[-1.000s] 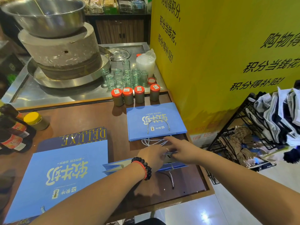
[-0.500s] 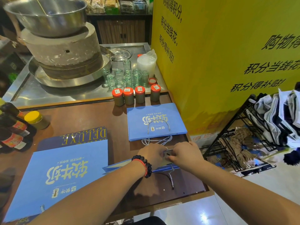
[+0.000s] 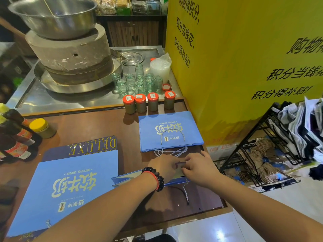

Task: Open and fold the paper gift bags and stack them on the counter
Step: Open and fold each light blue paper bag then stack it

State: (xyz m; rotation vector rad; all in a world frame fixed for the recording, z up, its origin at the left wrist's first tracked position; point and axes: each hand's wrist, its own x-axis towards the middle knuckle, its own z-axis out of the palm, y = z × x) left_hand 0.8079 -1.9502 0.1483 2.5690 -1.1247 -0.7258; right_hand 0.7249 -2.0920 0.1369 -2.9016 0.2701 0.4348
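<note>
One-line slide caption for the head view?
Both hands, left and right, work a small blue gift bag on the wooden counter, near a flat stack.

Your counter layout, near to far

Your hands (image 3: 183,167) meet on the near bag (image 3: 129,179); a bag stack (image 3: 169,131) lies behind it, a large bag (image 3: 70,186) to your left, four jars (image 3: 148,103) behind the stack.

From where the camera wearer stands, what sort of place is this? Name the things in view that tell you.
Probably a food shop counter. A stone mill with a steel basin stands behind a row of sealed orange-lidded jars, and branded blue gift bags lie stacked on the wooden counter.
</note>
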